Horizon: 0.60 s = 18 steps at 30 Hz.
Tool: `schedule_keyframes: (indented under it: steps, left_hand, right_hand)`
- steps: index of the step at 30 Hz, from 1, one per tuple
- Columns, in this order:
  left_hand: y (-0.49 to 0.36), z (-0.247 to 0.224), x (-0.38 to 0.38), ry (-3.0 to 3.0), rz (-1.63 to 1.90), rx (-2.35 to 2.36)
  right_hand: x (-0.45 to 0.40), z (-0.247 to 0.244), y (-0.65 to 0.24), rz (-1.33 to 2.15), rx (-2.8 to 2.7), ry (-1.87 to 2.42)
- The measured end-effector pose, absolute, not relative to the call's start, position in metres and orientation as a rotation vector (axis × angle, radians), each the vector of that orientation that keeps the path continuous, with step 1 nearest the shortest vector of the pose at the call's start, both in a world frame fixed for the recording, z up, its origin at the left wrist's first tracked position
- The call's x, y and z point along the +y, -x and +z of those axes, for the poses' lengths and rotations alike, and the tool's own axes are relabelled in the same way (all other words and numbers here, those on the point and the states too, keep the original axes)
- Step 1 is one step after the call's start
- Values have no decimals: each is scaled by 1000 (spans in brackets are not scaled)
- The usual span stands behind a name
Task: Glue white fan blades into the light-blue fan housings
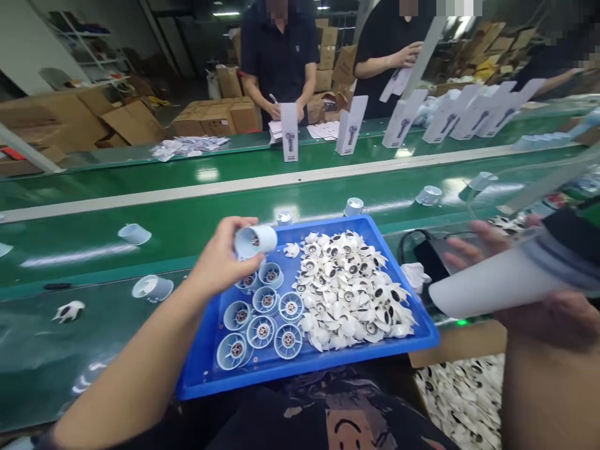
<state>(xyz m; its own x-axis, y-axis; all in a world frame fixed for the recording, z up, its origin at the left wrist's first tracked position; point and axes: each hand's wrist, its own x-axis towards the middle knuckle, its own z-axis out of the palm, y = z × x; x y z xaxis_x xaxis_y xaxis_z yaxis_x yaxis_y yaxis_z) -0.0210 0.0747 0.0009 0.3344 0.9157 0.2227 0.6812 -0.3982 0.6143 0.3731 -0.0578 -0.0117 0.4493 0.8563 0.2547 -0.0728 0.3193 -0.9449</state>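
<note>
My left hand (225,256) is closed around a light blue cylindrical housing (262,240), tilted so its open end faces me, above the left part of a blue tray (300,373). Several more housings (261,331) stand below it in the tray, each with a small motor inside. White fan impellers (351,294) with dark hubs fill the tray's right half. At the right, my right hand (473,247) is smeared by motion, some fingers stretched out. A large blurred white cylinder with a dark end (497,281) crosses in front of it; whether the hand grips it is unclear.
Light blue housings (135,234) lie scattered on the green conveyor belt (210,219). A loose impeller (69,311) is at the left. A black box with a cable (429,257) sits right of the tray. More impellers (464,394) fill a carton below. Across stand white boxes (289,134) and co-workers.
</note>
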Motion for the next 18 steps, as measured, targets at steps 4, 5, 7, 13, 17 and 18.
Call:
schedule_keyframes:
  steps: [4,5,7,13,17,18]
  left_hand:
    - [32,1,31,-1896,929,1087]
    - [26,-1,19,-1904,900,1049]
    - [8,-6,-1,-1977,814,964]
    - [-56,-6,-27,-2331,727,761]
    - [-71,3,-28,-2393,816,685]
    - [-72,4,-29,-2389,833,683]
  right_hand:
    - [-60,0,-376,833,-889,952]
    - [-59,6,-374,852,-863,939]
    - [-54,20,-364,951,-843,874]
    - [-39,65,-289,1234,-943,581]
    - [-41,81,-261,1195,-1101,837]
    - [-43,82,-259,1137,-1140,943]
